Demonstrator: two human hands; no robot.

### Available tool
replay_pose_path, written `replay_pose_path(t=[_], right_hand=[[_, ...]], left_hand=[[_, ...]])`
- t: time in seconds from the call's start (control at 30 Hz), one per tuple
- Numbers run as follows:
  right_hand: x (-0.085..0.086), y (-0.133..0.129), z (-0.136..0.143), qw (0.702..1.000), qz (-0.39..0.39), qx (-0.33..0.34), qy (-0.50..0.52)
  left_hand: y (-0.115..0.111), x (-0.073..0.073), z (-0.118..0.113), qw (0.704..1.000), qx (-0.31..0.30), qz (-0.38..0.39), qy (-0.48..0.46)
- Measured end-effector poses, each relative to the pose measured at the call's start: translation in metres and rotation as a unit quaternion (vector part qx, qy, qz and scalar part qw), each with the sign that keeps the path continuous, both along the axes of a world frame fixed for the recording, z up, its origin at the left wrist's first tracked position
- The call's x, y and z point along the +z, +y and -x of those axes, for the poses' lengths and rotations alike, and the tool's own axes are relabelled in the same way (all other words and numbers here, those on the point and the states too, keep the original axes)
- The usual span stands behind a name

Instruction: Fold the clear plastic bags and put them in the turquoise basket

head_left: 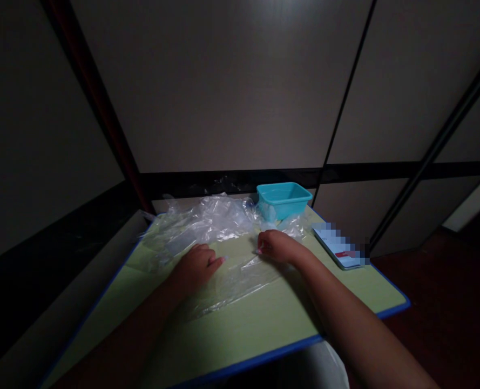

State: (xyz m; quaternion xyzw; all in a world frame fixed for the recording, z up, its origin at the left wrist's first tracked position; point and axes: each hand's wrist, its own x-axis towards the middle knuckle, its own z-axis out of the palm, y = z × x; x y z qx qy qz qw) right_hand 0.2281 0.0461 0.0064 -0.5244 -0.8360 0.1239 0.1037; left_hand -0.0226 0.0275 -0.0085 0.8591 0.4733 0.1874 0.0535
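A clear plastic bag [240,281] lies flat on the green table between my hands. My left hand [196,266] rests at the bag's left side, its fingers curled and its thumb pointing right; what it grips, if anything, cannot be made out. At the bag's upper right edge my right hand [272,246] is closed, fingertips pinched together near the plastic. Behind both hands spreads a heap of crumpled clear plastic bags [219,216].
The green table [243,340] has a blue edge. A turquoise basket [284,201] stands at the back right, with crumpled plastic against its front. A phone [337,246] lies near the right edge. Pale panels with dark strips rise behind the table.
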Motion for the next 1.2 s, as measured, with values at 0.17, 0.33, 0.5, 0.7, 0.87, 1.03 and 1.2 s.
replay_pose_path(t=[0.17,0.33,0.5,0.7,0.87,1.03,1.2], right_hand=[[0.000,0.003,-0.005,0.999,0.012,-0.028,-0.010],[0.007,0.002,-0.015,0.997,0.041,-0.052,-0.027],[0.015,0.003,-0.022,0.993,0.052,-0.085,-0.058],[0.016,0.004,-0.028,0.981,0.064,-0.145,-0.112],[0.021,0.000,-0.030,0.980,0.087,-0.134,-0.118],[0.025,-0.002,-0.030,0.981,0.128,-0.082,-0.121],[0.028,-0.002,-0.028,0.977,0.149,-0.059,-0.138]], left_hand=[[0.001,0.000,-0.001,0.999,0.017,-0.022,-0.018],[-0.003,0.000,-0.007,0.996,-0.071,-0.024,-0.047],[-0.020,0.008,-0.016,0.986,-0.150,-0.002,-0.069],[-0.036,0.017,-0.029,0.966,-0.254,0.030,-0.033],[-0.034,0.011,-0.030,0.961,-0.272,0.049,-0.031],[-0.035,0.007,-0.028,0.962,-0.266,0.051,-0.039],[-0.034,0.004,-0.028,0.958,-0.282,0.045,-0.012]])
